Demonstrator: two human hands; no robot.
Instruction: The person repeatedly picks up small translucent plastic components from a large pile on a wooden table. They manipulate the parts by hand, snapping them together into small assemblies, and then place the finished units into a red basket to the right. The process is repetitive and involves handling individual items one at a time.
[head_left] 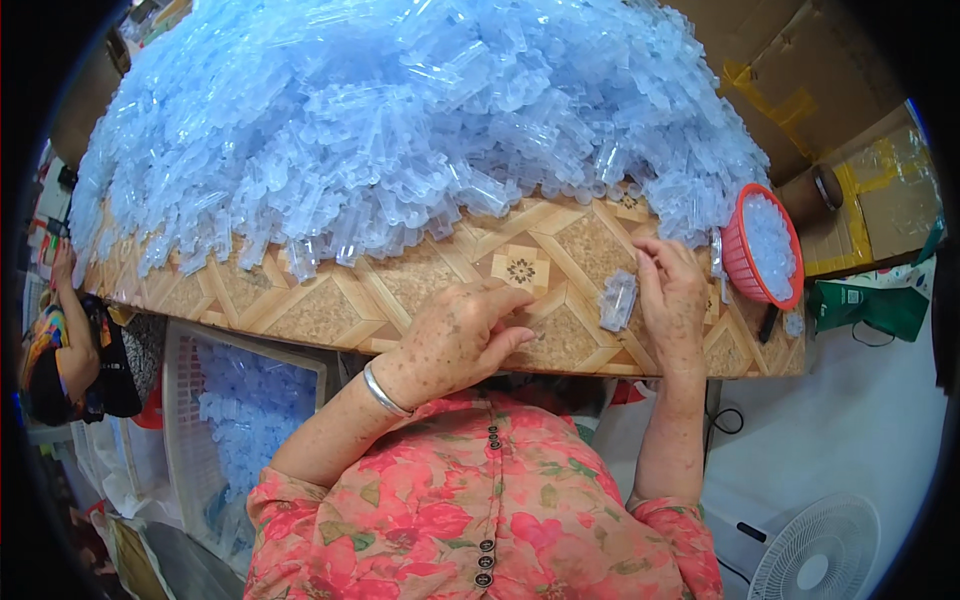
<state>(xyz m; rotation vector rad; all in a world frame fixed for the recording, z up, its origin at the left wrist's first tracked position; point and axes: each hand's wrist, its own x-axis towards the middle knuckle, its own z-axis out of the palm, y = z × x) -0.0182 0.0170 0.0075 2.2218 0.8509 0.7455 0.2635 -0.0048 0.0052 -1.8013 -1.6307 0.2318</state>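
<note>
A huge heap of small clear, bluish plastic pieces [400,130] covers the far part of the patterned table [560,335]. My left hand [455,335], with a silver bangle at its wrist, hovers over the near edge. Its thumb and forefinger are apart, and nothing shows between them. To the right, my right hand [675,300] has its thumb and forefinger pinched together near the tips; what they hold, if anything, I cannot make out. Beside that hand, just left of the thumb, a few of the clear plastic pieces [617,300] lie together on the tabletop.
A red plastic basket [736,255] of the same pieces stands right of my right hand. Cardboard boxes [840,90] rise behind it. A white crate [185,420] with more pieces sits below at left, near another person's arm [75,340]. A fan [815,560] is at lower right.
</note>
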